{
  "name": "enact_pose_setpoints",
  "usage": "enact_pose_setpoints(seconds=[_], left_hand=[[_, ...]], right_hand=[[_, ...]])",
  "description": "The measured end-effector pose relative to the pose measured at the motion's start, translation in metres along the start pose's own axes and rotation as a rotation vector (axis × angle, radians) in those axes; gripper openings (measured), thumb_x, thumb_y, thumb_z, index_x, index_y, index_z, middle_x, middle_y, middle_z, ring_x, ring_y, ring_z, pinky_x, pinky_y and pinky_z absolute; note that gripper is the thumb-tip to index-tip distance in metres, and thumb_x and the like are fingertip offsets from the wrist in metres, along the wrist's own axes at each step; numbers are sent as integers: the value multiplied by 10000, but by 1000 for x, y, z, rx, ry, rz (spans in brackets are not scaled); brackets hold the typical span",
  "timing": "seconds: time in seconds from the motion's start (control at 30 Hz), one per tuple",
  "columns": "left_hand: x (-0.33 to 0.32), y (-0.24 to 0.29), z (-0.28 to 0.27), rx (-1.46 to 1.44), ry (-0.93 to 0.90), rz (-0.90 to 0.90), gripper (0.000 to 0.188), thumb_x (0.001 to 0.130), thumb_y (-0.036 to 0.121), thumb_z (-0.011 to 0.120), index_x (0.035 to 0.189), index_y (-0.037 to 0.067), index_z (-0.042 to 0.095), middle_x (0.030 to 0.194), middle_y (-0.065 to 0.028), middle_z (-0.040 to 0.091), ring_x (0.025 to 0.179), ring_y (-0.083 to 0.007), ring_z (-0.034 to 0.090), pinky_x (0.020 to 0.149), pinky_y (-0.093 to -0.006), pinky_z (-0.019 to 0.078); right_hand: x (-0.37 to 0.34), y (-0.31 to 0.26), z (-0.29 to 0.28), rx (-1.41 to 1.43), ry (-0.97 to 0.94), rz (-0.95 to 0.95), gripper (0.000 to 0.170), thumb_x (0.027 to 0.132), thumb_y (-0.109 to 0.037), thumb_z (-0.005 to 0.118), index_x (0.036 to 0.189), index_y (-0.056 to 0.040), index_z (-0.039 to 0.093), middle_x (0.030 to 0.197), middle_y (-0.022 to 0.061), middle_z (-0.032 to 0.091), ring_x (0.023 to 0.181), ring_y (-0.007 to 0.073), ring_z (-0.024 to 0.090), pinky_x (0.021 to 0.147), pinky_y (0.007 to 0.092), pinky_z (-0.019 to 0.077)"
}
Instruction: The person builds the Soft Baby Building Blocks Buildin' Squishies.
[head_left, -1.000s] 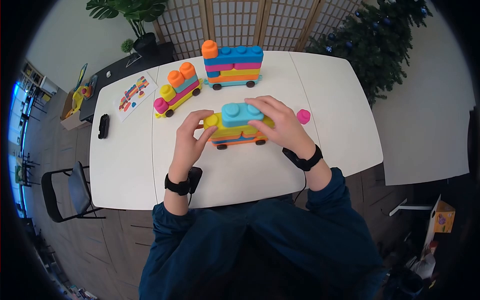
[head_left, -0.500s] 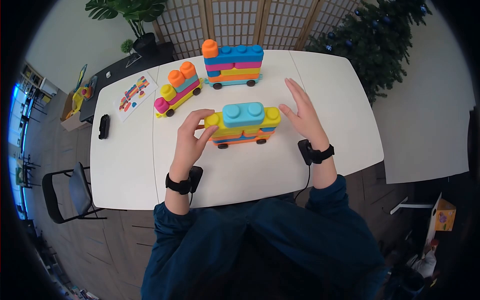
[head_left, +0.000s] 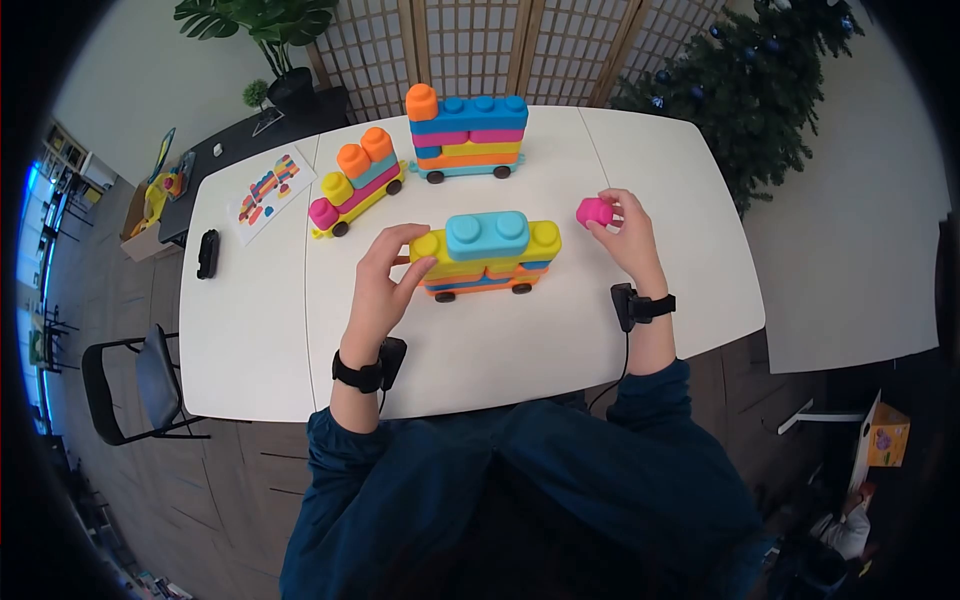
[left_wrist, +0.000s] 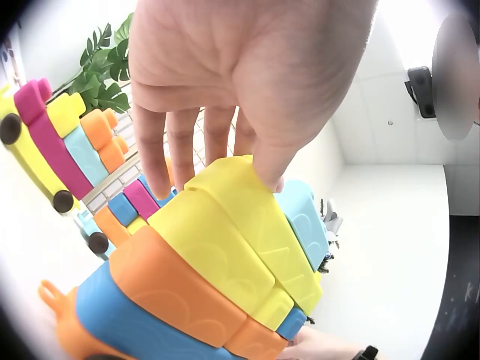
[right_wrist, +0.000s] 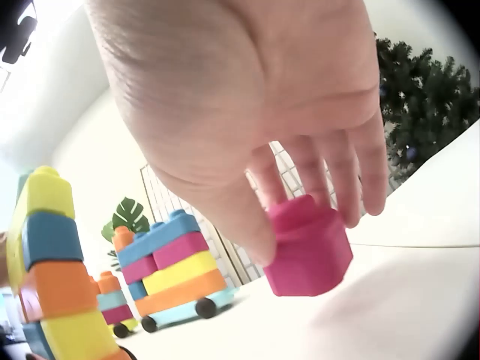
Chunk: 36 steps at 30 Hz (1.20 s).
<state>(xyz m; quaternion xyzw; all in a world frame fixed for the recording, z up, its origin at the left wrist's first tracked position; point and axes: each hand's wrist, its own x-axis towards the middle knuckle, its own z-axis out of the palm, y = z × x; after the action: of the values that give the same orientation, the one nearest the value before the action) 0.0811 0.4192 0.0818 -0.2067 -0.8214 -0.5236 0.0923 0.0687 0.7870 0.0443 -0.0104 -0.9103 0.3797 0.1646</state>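
My left hand (head_left: 385,272) grips the left end of the long yellow block (head_left: 428,243) on a wheeled block car (head_left: 485,282), thumb on the near side and fingers behind. A light blue block (head_left: 487,234) with two studs sits on the middle of that yellow layer. In the left wrist view, orange and blue blocks (left_wrist: 176,289) form the lower layers. To the right of the car, my right hand (head_left: 632,242) pinches a small magenta block (head_left: 595,212) between thumb and fingers. The right wrist view shows this block (right_wrist: 309,251) upright, close over the white tabletop.
Two more wheeled block cars stand farther back: a low one (head_left: 362,185) at the left and a taller one (head_left: 468,138) behind. A printed picture sheet (head_left: 270,193) and a black object (head_left: 207,253) lie on the left of the white table (head_left: 250,340).
My right hand has left the light blue block, moved right and taken hold of the magenta block. My left hand stays on the car's left end.
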Motion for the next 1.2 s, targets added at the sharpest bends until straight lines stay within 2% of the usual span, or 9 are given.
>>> enact_pose_setpoints(seconds=[0.13,0.33,0.67,0.77,0.83,0.87,0.93,1.03,1.2], left_hand=[[0,-1,0,-13,5,10,331,911,118,746,1219,60,643,1212,-95,666,1082,-245,669,877,-354,584],[0,-1,0,-10,2,14,328,911,108,743,1219,58,643,1217,-96,662,1081,-244,668,877,-356,587],[0,0,1,-33,2,10,331,908,94,743,1220,51,641,1211,-101,658,1078,-244,669,861,-344,596],[0,-1,0,-26,1,14,334,906,97,746,1220,51,643,1209,-101,658,1078,-241,669,870,-348,598],[1,-1,-2,-15,-10,16,348,901,98,751,1227,52,638,1203,-100,660,1077,-242,669,861,-345,601],[1,0,-3,-4,-19,17,362,897,100,755,1234,54,634,1198,-98,661,1076,-243,669,851,-343,605],[1,6,-4,-4,-22,-15,388,887,106,765,1246,55,627,1190,-99,661,1061,-243,672,828,-336,613],[1,6,-11,21,-67,-128,445,873,100,778,1282,57,610,1211,-92,655,1032,-224,667,794,-320,619],[11,4,-11,43,-154,-138,481,863,98,790,1305,59,604,1222,-85,650,974,-197,656,771,-307,619]], right_hand=[[5,-49,-15,519,-51,-172,408,806,-47,779,1184,-56,628,1149,73,661,1038,197,667,895,346,548],[6,-91,-23,328,-358,-421,383,808,-65,799,1172,-48,679,1175,95,666,1039,208,641,918,332,516],[-4,-87,-9,423,-380,-416,434,828,-45,774,1250,-27,676,1218,114,670,1131,249,649,1016,345,493],[-10,-78,2,466,-355,-393,532,803,-68,813,1306,-36,642,1247,113,667,1163,249,638,1037,347,481],[-18,-73,13,824,-415,-93,683,753,-104,872,1372,-45,589,1290,114,656,1192,242,624,1051,361,474],[-18,-61,19,824,-414,-94,683,753,-104,872,1372,-45,589,1290,114,656,1192,242,624,1051,361,474],[-14,-35,34,396,-597,-93,784,696,-119,915,1391,-46,559,1286,123,668,1180,237,633,1046,362,481],[-14,-16,52,364,-765,125,715,675,-114,917,1313,-30,608,1232,128,701,1140,242,662,1016,353,507],[-17,-4,64,386,-673,83,602,680,-86,892,1227,-16,650,1161,121,730,1076,240,696,961,352,545]])
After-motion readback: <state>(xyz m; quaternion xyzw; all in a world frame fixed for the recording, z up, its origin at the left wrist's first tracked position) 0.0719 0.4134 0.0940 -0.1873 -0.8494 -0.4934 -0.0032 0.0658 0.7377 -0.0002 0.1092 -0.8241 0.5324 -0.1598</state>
